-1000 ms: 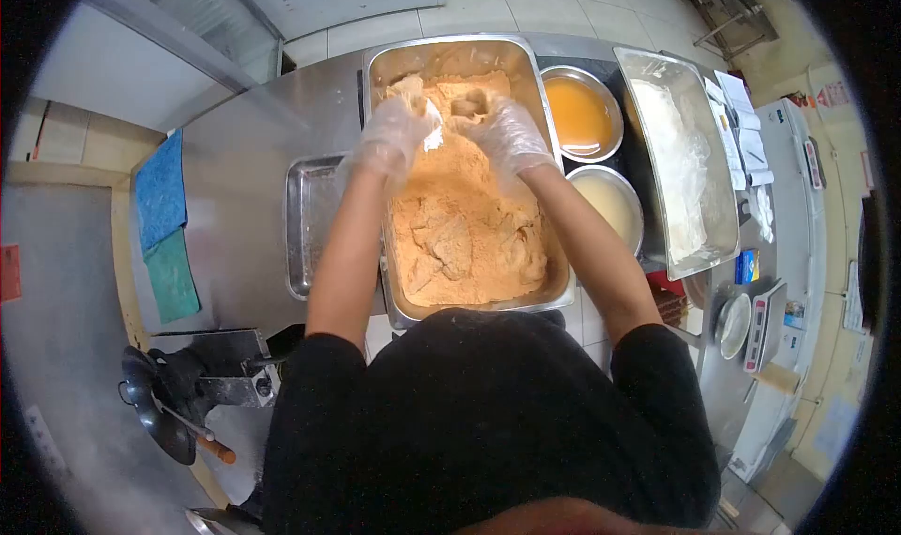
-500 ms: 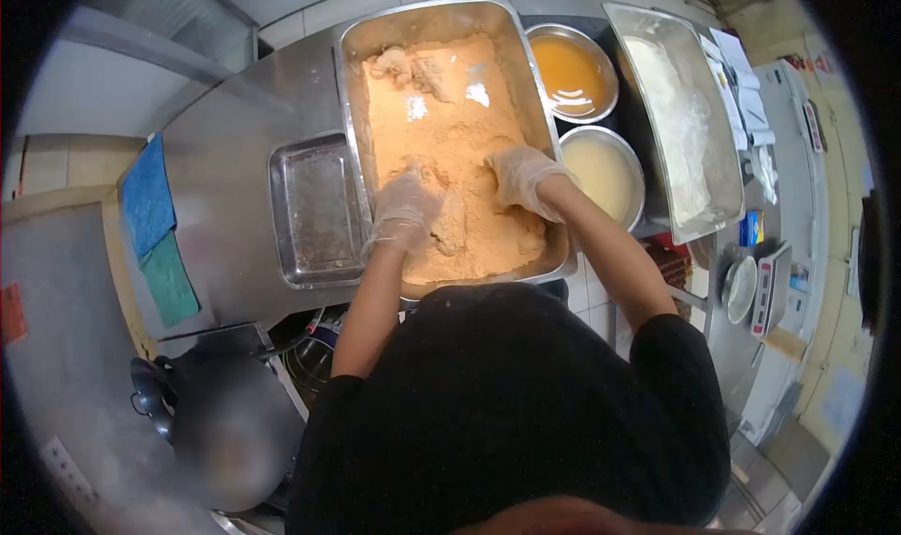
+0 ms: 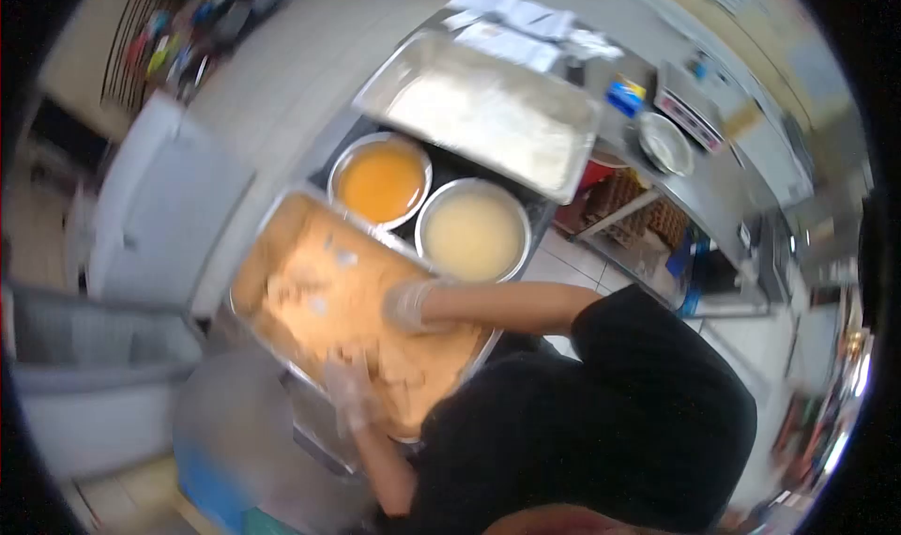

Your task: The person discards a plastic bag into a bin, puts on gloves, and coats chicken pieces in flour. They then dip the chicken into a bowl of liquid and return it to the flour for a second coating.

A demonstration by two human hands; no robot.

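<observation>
The view is tilted and blurred. A large steel pan (image 3: 246,282) holds orange breading mix with coated pieces in it. My left hand (image 3: 349,387), in a clear glove, rests in the mix at the pan's near end. My right hand (image 3: 410,305), also gloved, presses into the mix near the pan's right rim. Blur hides whether either hand grips a piece.
Beside the pan stand a round bowl of orange liquid (image 3: 381,181) and a round bowl of pale batter (image 3: 472,232). Behind them lies a long steel tray of white flour (image 3: 479,113). Papers, a small bowl (image 3: 664,142) and a scale sit farther back.
The camera has swung sharply to the right and tilted, so the pan now sits lower left. Both hands stay in the breading at the pan's near end.
</observation>
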